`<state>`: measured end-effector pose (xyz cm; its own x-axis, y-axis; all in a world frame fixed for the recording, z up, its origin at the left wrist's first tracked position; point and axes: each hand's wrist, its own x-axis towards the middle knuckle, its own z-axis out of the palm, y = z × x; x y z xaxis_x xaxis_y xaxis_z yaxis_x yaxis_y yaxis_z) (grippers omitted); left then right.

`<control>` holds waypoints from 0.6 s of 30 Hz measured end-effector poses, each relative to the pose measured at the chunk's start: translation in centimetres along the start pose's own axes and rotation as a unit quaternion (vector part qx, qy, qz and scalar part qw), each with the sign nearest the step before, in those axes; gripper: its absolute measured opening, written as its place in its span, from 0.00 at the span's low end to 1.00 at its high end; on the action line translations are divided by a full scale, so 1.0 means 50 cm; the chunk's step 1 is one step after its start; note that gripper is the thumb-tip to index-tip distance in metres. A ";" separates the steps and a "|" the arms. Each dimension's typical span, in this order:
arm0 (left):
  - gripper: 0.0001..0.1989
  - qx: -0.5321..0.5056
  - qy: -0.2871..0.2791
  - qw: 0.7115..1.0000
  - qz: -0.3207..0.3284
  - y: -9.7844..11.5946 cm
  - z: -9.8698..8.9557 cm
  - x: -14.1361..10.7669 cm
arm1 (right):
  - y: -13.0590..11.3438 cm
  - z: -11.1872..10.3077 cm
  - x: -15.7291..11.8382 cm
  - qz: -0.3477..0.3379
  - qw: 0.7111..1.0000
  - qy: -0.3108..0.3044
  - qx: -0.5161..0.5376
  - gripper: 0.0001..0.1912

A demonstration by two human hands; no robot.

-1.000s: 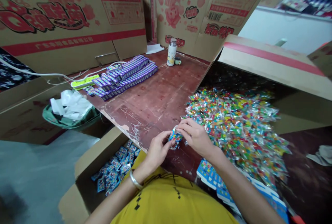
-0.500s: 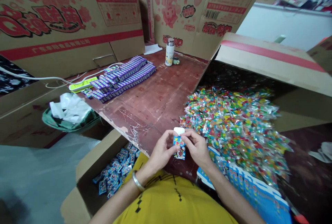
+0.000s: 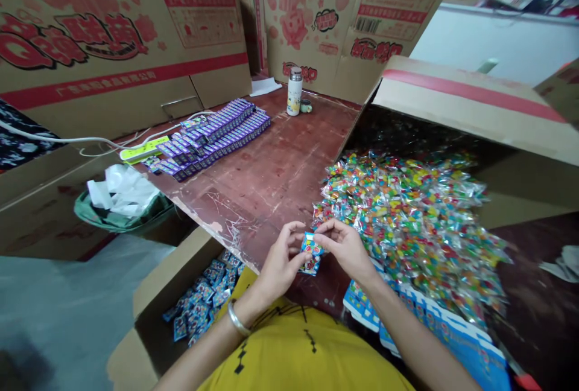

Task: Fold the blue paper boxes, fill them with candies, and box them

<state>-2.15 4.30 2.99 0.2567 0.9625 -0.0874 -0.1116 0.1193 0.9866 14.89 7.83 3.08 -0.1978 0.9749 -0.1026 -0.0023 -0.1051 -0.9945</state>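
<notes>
A small blue candy box (image 3: pixel 311 261) with a colourful print is held upright between my two hands, over the table's near edge. My left hand (image 3: pixel 283 261) grips its left side, thumb across the front. On the top right corner of the box, my right hand (image 3: pixel 346 251) pinches with thumb and fingertips. Only a narrow white strip shows at the box's top. Right of my hands lies a heap of clear bags of coloured candies (image 3: pixel 407 216). Flat blue box blanks (image 3: pixel 447 336) are stacked beneath my right forearm.
An open carton (image 3: pixel 169 270) with many filled blue packets stands at lower left. Purple boxes (image 3: pixel 217 134) are lined up on the red table (image 3: pixel 271 180), near a thermos (image 3: pixel 294 92), a small cup (image 3: pixel 306 106) and a yellow-green power strip (image 3: pixel 143 149). A bag-lined basket (image 3: pixel 122 198) is at left.
The white flap that stood up at the top of the blue box is now folded down. My right hand has shifted slightly, and its fingers have spread a little.
</notes>
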 end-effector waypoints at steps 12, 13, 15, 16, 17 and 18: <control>0.17 0.026 -0.050 0.998 0.002 0.002 -0.008 0.002 | -0.024 0.000 -0.026 -0.096 0.986 -0.021 -0.137 0.14; 0.16 0.032 -0.051 0.998 -0.002 0.004 -0.014 0.003 | -0.028 -0.005 -0.031 -0.096 0.984 -0.042 -0.147 0.12; 0.14 0.067 -0.065 0.995 -0.018 0.015 -0.041 0.000 | -0.037 -0.032 -0.041 -0.075 0.981 -0.071 -0.165 0.10; 0.14 0.096 -0.078 0.992 -0.030 0.024 -0.064 -0.006 | -0.040 -0.054 -0.047 -0.061 0.979 -0.066 -0.181 0.12; 0.14 0.137 -0.096 0.985 -0.048 0.034 -0.093 -0.013 | -0.042 -0.080 -0.056 -0.047 0.976 -0.048 -0.209 0.14; 0.14 0.187 -0.117 0.973 -0.071 0.044 -0.128 -0.024 | -0.042 -0.109 -0.066 -0.040 0.967 -0.021 -0.250 0.14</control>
<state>-8.86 4.97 4.39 0.4604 0.8557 -0.2362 0.2863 0.1087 0.9520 20.89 5.91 5.39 -0.2572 0.9657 -0.0348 0.4534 0.0888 -0.8869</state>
